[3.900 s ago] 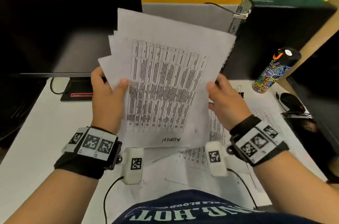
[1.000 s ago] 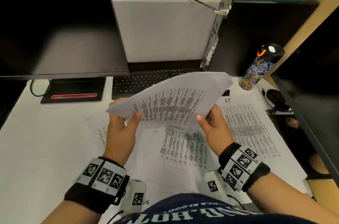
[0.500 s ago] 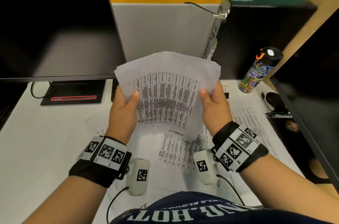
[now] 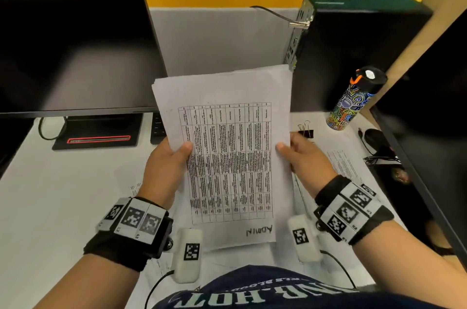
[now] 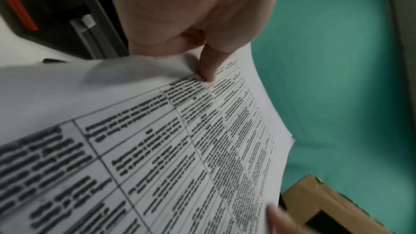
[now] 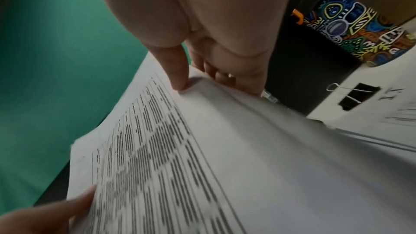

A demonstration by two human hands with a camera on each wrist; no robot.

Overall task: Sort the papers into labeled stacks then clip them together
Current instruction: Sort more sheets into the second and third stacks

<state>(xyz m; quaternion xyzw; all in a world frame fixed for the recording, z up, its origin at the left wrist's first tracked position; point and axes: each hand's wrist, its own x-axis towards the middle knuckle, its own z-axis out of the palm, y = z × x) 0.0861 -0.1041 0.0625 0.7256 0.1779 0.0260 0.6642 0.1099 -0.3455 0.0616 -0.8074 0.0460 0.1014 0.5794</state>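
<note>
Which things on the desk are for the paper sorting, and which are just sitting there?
For the job:
- ADMIN stack, held by both hands
- binder clip
- sheets on the desk

Just sitting there:
- monitor
- computer tower
- patterned bottle
- keyboard

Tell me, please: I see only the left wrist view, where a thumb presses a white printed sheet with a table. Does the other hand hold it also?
Observer: Yes. The right hand grips the right edge of the white printed paper stack; the left hand grips its left edge.
Operator: Is anything handwritten on it?
Observer: The handwritten word ADMIN, at the stack's near corner, upside down in the head view.
Operator: What could fasten it?
Observer: Black binder clips lie on the white desk just beyond the right hand.
</note>
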